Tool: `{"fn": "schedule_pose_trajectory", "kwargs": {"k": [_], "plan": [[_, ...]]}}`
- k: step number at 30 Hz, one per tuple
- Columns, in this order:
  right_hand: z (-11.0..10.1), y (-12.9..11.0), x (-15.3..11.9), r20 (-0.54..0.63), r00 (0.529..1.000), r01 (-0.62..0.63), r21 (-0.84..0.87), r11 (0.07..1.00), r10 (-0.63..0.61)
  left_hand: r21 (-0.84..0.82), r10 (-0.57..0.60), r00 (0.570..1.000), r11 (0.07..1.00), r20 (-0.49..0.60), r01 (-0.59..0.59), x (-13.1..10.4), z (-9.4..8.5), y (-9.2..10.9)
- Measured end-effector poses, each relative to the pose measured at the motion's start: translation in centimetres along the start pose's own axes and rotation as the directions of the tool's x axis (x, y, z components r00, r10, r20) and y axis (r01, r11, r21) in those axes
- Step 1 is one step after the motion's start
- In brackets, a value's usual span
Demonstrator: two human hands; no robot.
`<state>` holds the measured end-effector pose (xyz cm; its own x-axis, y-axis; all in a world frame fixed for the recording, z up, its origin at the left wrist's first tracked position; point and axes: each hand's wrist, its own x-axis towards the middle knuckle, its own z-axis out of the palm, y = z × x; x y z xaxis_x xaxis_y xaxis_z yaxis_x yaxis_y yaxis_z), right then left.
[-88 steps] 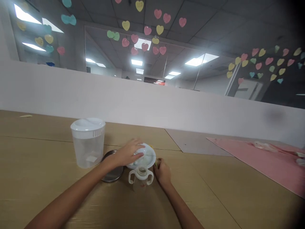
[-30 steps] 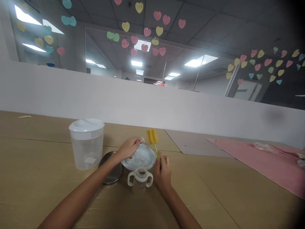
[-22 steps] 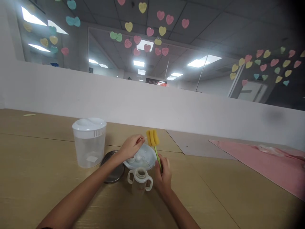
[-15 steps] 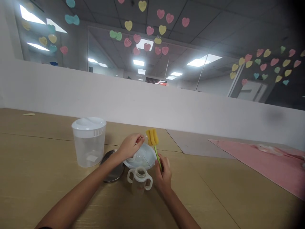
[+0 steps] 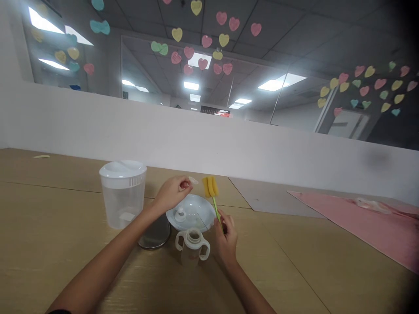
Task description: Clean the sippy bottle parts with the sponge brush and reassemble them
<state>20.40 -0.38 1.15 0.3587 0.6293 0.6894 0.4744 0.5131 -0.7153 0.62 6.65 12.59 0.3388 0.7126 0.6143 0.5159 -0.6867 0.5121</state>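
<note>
My right hand (image 5: 227, 239) grips the green handle of a sponge bottle brush (image 5: 211, 187), its yellow head pointing up. My left hand (image 5: 173, 192) pinches a small, clear, cap-like piece (image 5: 193, 180) between thumb and fingers, left of the sponge and apart from it. Below both hands sits a white bowl (image 5: 206, 207) with a small white nipple-shaped part (image 5: 180, 213) and some clear pieces in it. In front of the bowl a baby bottle (image 5: 191, 250) with two white handles stands upright, its mouth uncovered.
A clear bucket (image 5: 121, 203) with a white lid stands at the left on the wooden table (image 5: 281, 270). A dark round metal tray (image 5: 153, 235) lies partly under my left forearm. Pink cloth (image 5: 360, 226) covers the right side. A white wall (image 5: 183, 135) rises behind.
My left hand has drawn left and slightly up from the sponge, turning the clear piece. The white part in the bowl now shows more fully. My right hand has barely moved.
</note>
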Motion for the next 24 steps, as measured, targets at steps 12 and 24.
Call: {"fn": "schedule_pose_trajectory", "kwargs": {"k": [12, 24], "plan": [[0.2, 0.7, 0.2, -0.061, 0.991, -0.119, 0.043, 0.992, 0.122, 0.339, -0.3, 0.902, 0.921, 0.311, 0.19, 0.4, -2.3, -5.7], [0.5, 1.0, 0.3, -0.115, 0.977, -0.172, 0.092, 0.981, 0.182, 0.561, -0.48, 0.765, 0.806, 0.429, 0.19, -0.7, 0.3, -8.0]]}}
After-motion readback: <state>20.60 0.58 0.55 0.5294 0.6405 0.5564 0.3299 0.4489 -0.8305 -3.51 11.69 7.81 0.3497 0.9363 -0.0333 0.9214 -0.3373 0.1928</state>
